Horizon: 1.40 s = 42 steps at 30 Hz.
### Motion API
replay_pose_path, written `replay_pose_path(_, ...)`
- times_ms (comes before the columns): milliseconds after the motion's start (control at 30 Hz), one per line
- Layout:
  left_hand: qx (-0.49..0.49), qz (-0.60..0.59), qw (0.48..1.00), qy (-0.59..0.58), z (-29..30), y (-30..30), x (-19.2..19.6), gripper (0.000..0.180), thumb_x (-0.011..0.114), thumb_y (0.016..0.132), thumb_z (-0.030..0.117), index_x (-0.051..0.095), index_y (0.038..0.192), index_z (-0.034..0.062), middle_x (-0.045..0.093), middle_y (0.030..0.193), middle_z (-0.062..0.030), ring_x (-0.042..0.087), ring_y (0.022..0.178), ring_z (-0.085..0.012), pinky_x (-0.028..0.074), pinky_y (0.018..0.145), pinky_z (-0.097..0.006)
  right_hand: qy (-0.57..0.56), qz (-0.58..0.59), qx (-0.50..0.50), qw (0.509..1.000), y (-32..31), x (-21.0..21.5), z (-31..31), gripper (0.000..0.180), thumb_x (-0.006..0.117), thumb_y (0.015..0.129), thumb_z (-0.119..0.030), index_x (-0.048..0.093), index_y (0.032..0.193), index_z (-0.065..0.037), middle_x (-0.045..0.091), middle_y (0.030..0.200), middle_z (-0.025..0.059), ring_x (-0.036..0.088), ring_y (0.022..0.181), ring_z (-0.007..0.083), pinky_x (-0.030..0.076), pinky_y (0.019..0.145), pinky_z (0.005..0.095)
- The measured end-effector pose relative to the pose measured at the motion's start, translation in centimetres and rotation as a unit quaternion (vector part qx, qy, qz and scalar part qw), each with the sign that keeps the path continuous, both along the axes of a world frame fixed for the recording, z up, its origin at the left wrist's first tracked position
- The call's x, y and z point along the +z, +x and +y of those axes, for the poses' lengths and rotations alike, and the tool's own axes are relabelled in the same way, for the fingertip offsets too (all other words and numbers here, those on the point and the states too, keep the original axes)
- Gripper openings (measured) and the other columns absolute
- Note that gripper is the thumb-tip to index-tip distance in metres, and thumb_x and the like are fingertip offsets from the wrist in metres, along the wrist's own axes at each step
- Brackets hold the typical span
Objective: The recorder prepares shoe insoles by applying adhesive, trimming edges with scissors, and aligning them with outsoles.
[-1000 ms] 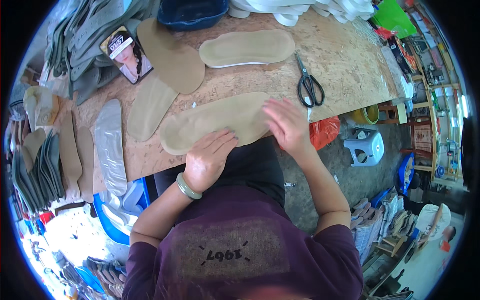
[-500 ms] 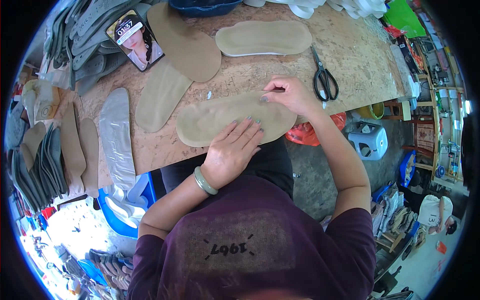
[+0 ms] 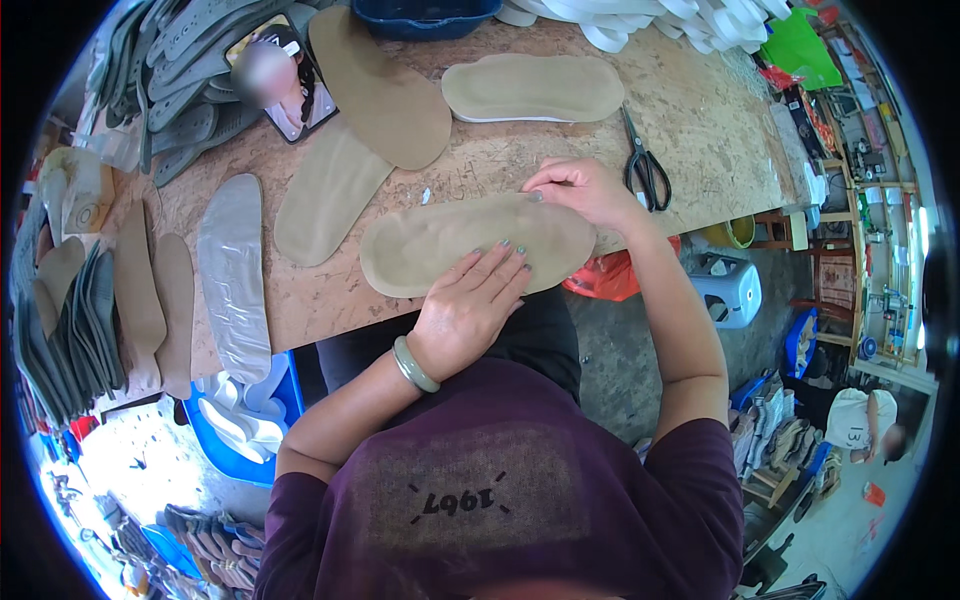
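A beige shoe insole (image 3: 410, 245) lies at the front edge of the wooden bench. My left hand (image 3: 466, 310), a pale bangle at its wrist, rests flat on its near side with fingers stretched. At the far right rim, my right hand (image 3: 585, 192) pinches the insole's edge; the exact grip under the curled fingers is partly hidden. Beyond it sits another beige insole (image 3: 535, 85) with a white underside. Black-handled scissors (image 3: 648, 172) lie right of my right hand. Brown insole-shaped pieces (image 3: 405, 120) overlap a beige piece (image 3: 325, 200) to the left.
A phone (image 3: 300, 100) leans by a pile of grey insoles (image 3: 195, 60). Nearer stands a shiny grey insole (image 3: 233, 270). A blue basin (image 3: 425, 18) and white insoles (image 3: 610, 20) occupy the far edge. Below the bench are a red bag (image 3: 605, 277), a stool (image 3: 728, 292) and a blue bin (image 3: 215, 450).
My right hand's fingers have shifted slightly along the insole's far edge. My left hand stays flat on it. The whole view has shifted a little.
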State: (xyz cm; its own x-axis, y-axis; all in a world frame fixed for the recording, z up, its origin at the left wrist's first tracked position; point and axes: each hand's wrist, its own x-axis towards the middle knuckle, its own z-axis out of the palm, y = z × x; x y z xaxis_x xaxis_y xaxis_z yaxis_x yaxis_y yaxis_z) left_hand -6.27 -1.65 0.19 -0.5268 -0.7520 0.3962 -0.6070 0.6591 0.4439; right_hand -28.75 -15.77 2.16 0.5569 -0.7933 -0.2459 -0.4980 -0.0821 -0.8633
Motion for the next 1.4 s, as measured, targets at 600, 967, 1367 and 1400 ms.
replay_pose_path(600,0.046,0.063,0.997,0.016,-3.1,2.2,3.8,0.033,0.075,0.081,0.014,0.068,0.112,0.0032,0.067,0.116,-0.0134,0.062,0.109,-0.0303,0.051,0.092,-0.042,-0.045,0.064,-0.03,0.996,-2.0,1.0,1.3,0.04,0.079,0.076,-0.018,0.069,0.112,-0.004,0.069,0.106,0.0095,0.065,0.097,0.0198,0.052,0.084,0.0335)
replay_pose_path(967,0.055,-0.055,0.975,0.208,-10.6,-0.5,2.5,0.023,0.069,0.084,0.031,0.066,0.09,0.0086,0.066,0.087,-0.013,0.064,0.081,-0.0323,0.049,0.072,-0.044,-0.173,0.004,-0.197,0.965,-2.4,-5.8,3.6,0.017,0.072,0.083,-0.018,0.072,0.094,-0.005,0.07,0.087,0.013,0.067,0.081,0.0227,0.054,0.074,0.0373)
replay_pose_path(1367,-0.005,-0.026,0.956,0.293,-13.4,-1.8,0.7,0.016,0.07,0.085,0.008,0.06,0.09,-0.0039,0.057,0.077,-0.0114,0.054,0.072,-0.0202,0.045,0.069,-0.035,-0.171,0.075,-0.109,0.976,-0.6,-6.7,0.4,0.028,0.082,0.068,-0.031,0.078,0.089,-0.013,0.072,0.077,0.0086,0.069,0.075,0.0292,0.053,0.067,0.0428)
replay_pose_path(1400,-0.005,-0.025,0.959,0.281,-13.7,-1.4,0.6,0.015,0.07,0.085,0.007,0.059,0.088,-0.0036,0.057,0.076,-0.0106,0.053,0.072,-0.0194,0.045,0.068,-0.035,-0.176,0.076,-0.113,0.975,-0.2,-6.4,0.5,0.027,0.082,0.067,-0.031,0.078,0.087,-0.013,0.072,0.076,0.0083,0.069,0.074,0.0289,0.052,0.067,0.0427)
